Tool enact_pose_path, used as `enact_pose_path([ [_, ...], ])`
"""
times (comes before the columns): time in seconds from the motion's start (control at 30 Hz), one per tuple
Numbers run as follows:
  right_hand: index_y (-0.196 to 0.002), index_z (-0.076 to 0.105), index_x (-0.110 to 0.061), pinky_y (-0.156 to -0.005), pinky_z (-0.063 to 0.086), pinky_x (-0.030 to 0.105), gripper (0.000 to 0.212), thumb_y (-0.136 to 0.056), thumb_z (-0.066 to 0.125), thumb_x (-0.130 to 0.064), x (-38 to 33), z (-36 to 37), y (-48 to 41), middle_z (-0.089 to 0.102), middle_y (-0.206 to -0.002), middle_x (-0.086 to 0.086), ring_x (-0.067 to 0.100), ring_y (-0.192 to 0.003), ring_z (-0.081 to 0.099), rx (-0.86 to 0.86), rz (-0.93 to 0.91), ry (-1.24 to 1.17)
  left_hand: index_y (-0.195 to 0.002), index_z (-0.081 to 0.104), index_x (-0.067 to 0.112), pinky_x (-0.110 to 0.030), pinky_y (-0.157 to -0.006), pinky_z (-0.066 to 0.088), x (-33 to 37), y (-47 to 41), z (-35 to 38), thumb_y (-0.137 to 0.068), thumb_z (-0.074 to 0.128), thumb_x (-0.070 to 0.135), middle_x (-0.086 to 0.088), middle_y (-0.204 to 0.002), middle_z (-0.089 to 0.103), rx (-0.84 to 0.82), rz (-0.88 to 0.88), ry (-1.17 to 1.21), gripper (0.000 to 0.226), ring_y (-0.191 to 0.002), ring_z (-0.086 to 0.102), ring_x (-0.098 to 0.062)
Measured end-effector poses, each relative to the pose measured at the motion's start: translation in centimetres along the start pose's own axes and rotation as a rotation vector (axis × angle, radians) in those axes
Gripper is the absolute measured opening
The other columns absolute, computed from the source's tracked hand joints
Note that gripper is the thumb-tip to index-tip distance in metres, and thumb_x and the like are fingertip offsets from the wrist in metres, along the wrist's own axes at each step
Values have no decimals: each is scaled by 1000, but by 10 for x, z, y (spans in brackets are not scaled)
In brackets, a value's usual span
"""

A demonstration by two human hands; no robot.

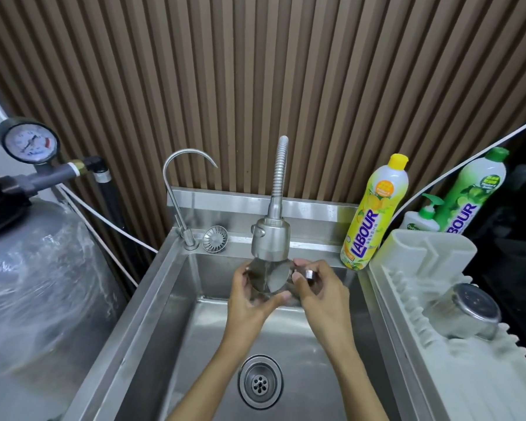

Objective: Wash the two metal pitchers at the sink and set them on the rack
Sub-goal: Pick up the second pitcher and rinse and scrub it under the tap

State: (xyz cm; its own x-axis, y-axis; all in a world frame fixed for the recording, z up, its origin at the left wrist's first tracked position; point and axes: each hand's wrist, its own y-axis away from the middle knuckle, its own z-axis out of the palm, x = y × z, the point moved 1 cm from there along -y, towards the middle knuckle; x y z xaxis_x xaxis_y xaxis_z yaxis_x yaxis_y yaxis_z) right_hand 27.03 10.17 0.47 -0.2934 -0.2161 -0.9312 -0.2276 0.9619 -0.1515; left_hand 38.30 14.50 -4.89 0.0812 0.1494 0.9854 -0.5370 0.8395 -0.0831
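Left hand (pixel 249 296), right hand (pixel 318 288): each grip curled round the second pitcher (pixel 269 278) under the tap (pixel 271 238), rinsing, I'd say; next, onto the rack (pixel 468 390) beside the first pitcher (pixel 465 311).

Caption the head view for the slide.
Left hand and right hand hold a metal pitcher under the spray faucet; second pitcher lies on the rack.

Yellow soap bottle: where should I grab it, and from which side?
The yellow soap bottle stands upright at the back right corner of the sink and gets slimmer toward the top. It is probably best to wrap your fingers round that slimmer upper part, coming from the left over the basin, since the white rack crowds its right side.
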Motion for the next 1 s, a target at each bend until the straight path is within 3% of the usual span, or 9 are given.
enact_pose_path([
  [0.17, -77, 48, -8, -100, 45, 36, 17, -85, 61, -15, 30, 20, -2, 64, -122, 1, 16, -115, 59, -186, 125, -575, -111, 46, 48, -14, -88, 44, 13, -3, -7, -51, 82, 9, 12, -118, 60, 85, 224, -165, 80, -111, 57, -5],
  [0.3, -89, 51, -4, -98, 49, 45, 13, -91, 57, -15, 42, 33, 4, 59, -98, 18, 25, -90, 60, -229, 296, -778, -113, 43, 47, -14, -93, 38, 27, 5, -9, -49, 83, 24, 25, -115, 53, 199, 317, -462, 79, -107, 49, 0],
  [0.37, -92, 54, -2, -85, 57, 40, 14, -94, 51, -16, 38, 30, 7, 60, -87, 17, 25, -83, 61, -230, 317, -695, -118, 50, 35, -8, -88, 32, 31, 10, -6, -45, 77, 46, 30, -108, 48, 280, 328, -559, 78, -102, 41, 4],
  [0.47, -92, 61, 0, -65, 60, 34, 21, -92, 55, -20, 24, 14, 4, 65, -83, 19, 24, -76, 66, -191, 286, -463, -116, 59, 20, -20, -87, 38, 36, 14, -2, -42, 65, 69, 16, -102, 52, 342, 220, -573, 88, -99, 46, -5],
  [0.6, -89, 63, -9, -72, 57, 44, 22, -87, 60, -31, -4, -9, -4, 71, -88, 13, 29, -83, 67, -47, 68, 131, -95, 67, 21, -26, -81, 51, 27, 10, -1, -47, 83, 52, 6, -91, 71, 188, 19, -309, 59, -87, 67, -7],
  [0.7, -91, 59, -11, -73, 44, 33, 18, -89, 57, -29, -19, -13, 0, 69, -86, 7, 27, -84, 62, 28, -94, 398, -99, 67, 19, -25, -83, 51, 20, 6, 2, -48, 85, 41, 4, -94, 75, 11, -79, -84, 58, -95, 68, -11],
  [0.77, -91, 59, -16, -72, 43, 27, 6, -89, 58, -22, -19, -12, 1, 66, -83, -5, 17, -80, 61, 34, -127, 243, -109, 61, 15, -24, -87, 52, 22, 1, 3, -54, 88, 19, -1, -103, 72, -29, -55, 7, 62, -103, 66, -17],
  [0.87, -82, 57, -17, -81, 46, 16, 10, -90, 57, -12, -4, -1, 2, 65, -98, -21, 2, -92, 62, -49, 0, -194, -116, 51, 32, -19, -90, 49, 27, -7, -1, -50, 87, 7, 9, -116, 65, -16, 77, 6, 80, -108, 62, -6],
  [1.0, -80, 50, -4, -99, 48, 36, 12, -92, 51, -6, 24, 24, 1, 63, -111, 9, 23, -108, 60, -216, 224, -749, -116, 42, 53, -19, -98, 41, 37, -6, -10, -51, 81, 22, 26, -122, 52, 39, 283, -324, 82, -118, 47, 8],
])
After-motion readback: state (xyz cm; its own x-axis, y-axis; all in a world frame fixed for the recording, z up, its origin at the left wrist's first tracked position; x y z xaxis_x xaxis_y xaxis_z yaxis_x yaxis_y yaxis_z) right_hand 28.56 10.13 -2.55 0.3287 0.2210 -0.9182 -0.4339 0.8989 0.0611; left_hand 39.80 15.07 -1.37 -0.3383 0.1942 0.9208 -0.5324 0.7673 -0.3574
